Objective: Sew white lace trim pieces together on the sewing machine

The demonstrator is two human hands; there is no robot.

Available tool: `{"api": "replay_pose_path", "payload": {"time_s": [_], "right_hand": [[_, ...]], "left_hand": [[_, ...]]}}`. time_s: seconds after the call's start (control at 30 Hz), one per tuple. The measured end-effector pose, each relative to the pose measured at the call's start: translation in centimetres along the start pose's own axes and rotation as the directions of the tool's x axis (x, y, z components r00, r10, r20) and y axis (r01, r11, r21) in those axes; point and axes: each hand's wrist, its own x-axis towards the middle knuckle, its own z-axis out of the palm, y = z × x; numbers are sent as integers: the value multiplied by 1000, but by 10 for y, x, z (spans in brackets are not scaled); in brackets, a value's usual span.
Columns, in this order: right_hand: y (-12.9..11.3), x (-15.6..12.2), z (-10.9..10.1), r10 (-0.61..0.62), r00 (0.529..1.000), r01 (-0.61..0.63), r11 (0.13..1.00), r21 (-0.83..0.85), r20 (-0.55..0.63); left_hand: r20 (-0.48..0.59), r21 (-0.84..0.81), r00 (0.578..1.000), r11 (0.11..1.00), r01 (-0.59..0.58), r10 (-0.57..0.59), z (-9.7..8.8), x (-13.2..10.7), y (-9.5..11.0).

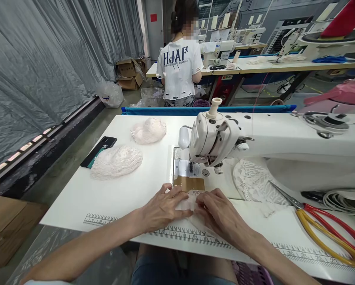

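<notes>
A small piece of white lace fabric [192, 202] lies at the table's front, just before the needle area of a white sewing machine [216, 136]. My left hand [167, 206] grips its left side, fingers bent and thumb pointing right. On the other side my right hand [217, 209] has its fingers pinched together on the fabric, which partly hides beneath that hand. Between my hands and the presser foot [191, 166] is a brown plate [189, 183] on the machine bed. The fabric is short of the presser foot.
Two lace piles, one nearer [116, 161] and one farther [149, 130], rest left of the machine beside a phone [99, 151]. Scissors with red and yellow handles [328, 233] lie at right, near more lace [254, 180]. A co-worker [180, 67] stands beyond the table.
</notes>
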Motion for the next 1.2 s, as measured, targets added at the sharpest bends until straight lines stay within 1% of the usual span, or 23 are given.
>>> {"api": "replay_pose_path", "payload": {"time_s": [0.13,0.23,0.3,0.33,0.4,0.5,0.63,0.7,0.83,1.07,1.2], "right_hand": [[3,12,-7,45,996,-45,999,-13,71],[4,19,-14,12,991,-16,999,28,136],[4,20,-16,2,987,-6,1000,27,160],[4,19,-16,9,988,-11,1000,8,156],[5,18,-15,39,994,-35,999,-36,104],[8,19,-10,113,993,-112,994,-15,36],[14,25,-1,277,960,-279,960,22,47],[17,27,3,321,946,-322,947,15,54],[20,26,11,332,943,-331,943,-16,30],[22,22,19,295,955,-296,950,-97,-29],[22,21,22,269,962,-274,953,-130,-54]], "left_hand": [[21,5,1000,1000,9,-9,1,0,1],[10,-9,1000,1000,6,-6,1,0,1],[5,-26,1000,1000,3,-3,0,0,2],[9,-32,1000,999,4,-4,0,0,2],[14,-36,1000,999,12,-11,1,0,2],[-2,-41,1000,999,14,-14,2,-1,3],[-20,-37,1000,999,21,-22,1,0,3],[-16,-36,1000,999,23,-24,1,1,3],[-1,-32,1000,999,24,-24,0,1,3],[-39,-48,999,998,29,-31,2,0,3],[-26,-67,999,997,31,-33,1,0,2]]}}
